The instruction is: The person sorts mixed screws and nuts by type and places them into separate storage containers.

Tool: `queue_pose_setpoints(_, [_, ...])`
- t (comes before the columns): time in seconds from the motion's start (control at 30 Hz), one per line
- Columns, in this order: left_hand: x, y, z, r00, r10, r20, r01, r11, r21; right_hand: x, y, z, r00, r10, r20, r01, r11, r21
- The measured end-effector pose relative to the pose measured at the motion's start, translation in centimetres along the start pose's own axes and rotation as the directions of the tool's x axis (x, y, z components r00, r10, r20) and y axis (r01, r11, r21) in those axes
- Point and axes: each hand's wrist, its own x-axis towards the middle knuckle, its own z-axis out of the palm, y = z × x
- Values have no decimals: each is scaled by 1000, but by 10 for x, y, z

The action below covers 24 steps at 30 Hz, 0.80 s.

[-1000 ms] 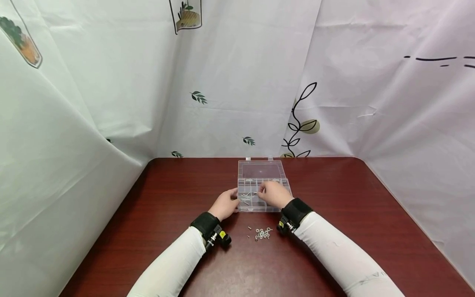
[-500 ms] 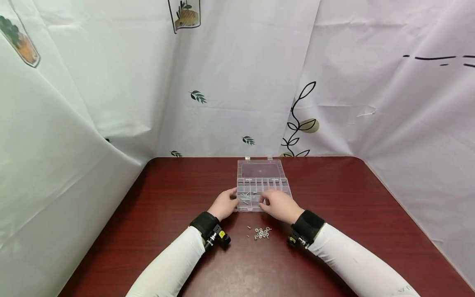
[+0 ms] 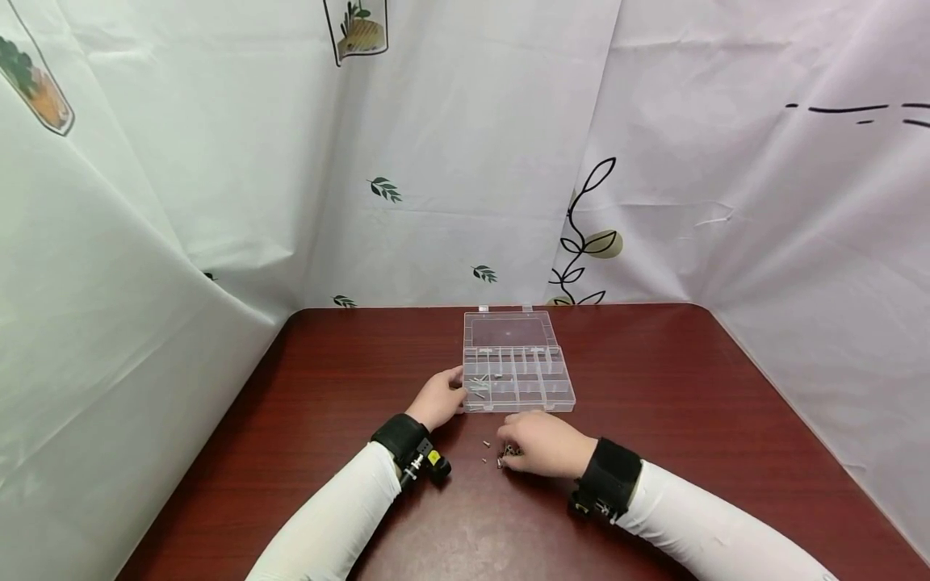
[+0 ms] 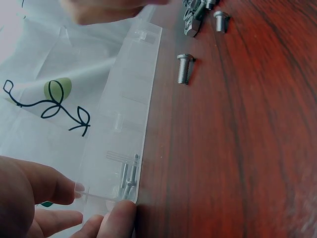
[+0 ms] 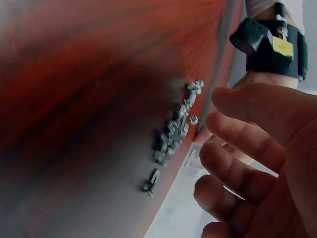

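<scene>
On the table sits a clear plastic compartment box [image 3: 530,387], its lid [image 3: 508,329] folded back. Several screws [image 3: 479,381] lie in its left compartments. My left hand [image 3: 437,399] holds the box's left end, thumb and fingertips at the edge in the left wrist view. My right hand [image 3: 548,444] is over a small pile of nuts and screws [image 5: 173,131] in front of the box. Its fingers [image 5: 223,158] are loosely bent beside the pile, with nothing between them in the right wrist view.
Beside the pile, a loose screw [image 4: 184,68] and a shorter screw [image 4: 221,21] lie on the dark red table [image 3: 363,355]. A white patterned cloth [image 3: 436,145] hangs behind and along the sides. Both wrists wear black camera straps [image 3: 610,480].
My right hand has drawn back from the box's compartments toward me, down over the pile of nuts and screws. My left hand has stayed at the box's left end.
</scene>
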Motion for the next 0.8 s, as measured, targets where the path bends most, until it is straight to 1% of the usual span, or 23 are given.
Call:
queue_pose_setpoints(0.1, [0,0,-1,1000,1,-1,-1,1000,7,0,-4,2,999,-15,36,16,1000,-23])
queue_pose_setpoints(0.23, [-2,1,-2,1000,-2,-1,2,1000,19,1,-6,5,998,-14,62,15,1000,-18])
queue_pose_setpoints(0.33, [-3,3,-1,1000,-5,0,5,1000,23,2,-7,6,998,-13,64,14,1000,-7])
queue_pose_setpoints(0.57, [-4,5,-2,1000,-4,-7,4,1000,29,5,-8,8,998,-21,52,22,999,-25])
queue_pose_setpoints(0.8, [-7,4,-2,1000,-23,-1,23,999,40,5,-9,8,998,-4,71,0,999,49])
